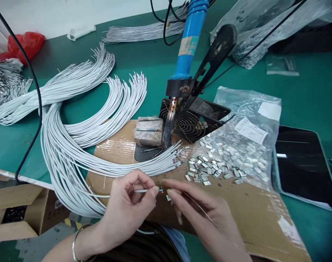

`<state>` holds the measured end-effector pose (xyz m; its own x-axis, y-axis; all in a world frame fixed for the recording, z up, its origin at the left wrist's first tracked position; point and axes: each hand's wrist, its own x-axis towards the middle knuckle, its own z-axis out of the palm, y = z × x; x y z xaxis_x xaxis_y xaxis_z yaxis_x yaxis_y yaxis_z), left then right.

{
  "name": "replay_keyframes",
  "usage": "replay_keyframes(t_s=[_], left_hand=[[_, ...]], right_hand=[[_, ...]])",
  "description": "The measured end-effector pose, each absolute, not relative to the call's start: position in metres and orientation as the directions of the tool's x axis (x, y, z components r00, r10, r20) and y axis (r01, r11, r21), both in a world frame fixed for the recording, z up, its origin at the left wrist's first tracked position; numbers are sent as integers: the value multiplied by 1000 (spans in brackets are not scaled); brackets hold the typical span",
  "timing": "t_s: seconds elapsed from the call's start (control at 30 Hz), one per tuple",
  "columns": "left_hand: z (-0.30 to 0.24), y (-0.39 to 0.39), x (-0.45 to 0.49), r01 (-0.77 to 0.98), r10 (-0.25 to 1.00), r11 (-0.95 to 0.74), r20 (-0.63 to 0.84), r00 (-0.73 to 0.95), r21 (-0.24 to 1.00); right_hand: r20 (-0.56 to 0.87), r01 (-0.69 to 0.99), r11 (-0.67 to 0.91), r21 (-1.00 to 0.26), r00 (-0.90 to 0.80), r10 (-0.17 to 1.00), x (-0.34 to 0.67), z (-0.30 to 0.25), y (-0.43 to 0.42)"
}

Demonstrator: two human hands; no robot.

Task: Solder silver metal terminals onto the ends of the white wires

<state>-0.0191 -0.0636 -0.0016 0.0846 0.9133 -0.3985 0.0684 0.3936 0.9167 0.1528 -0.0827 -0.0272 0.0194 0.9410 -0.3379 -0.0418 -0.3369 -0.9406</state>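
My left hand [127, 207] pinches the stripped end of a white cable [144, 190] between thumb and forefinger, over a cardboard sheet [253, 211]. My right hand [201, 214] is close beside it, its fingertips pinched on a small metal connector [168, 197] right at the cable's tip, with a thin solder wire [198, 209] lying across its fingers. A fan of white cables [81, 160] curves in from the left, their ends lying near a blue-handled soldering iron [186, 54] fixed tip-down in a black holder. A pile of small metal connectors [209, 169] lies just beyond my right hand.
A black fan grille [193, 123] and a worn sponge block [148, 131] sit behind the iron. A clear bag [250, 120] spills connectors. A dark tablet [304, 163] lies at right. More cable bundles [59, 85] cover the green table. Black cords hang at left and top.
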Motion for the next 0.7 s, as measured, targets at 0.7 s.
replay_keyframes(t_s=[0.7], left_hand=[[7, -60, -32, 90, 886, 446, -453, 99, 891]], right_hand=[[-16, 219, -24, -975, 38, 999, 191, -22, -74]])
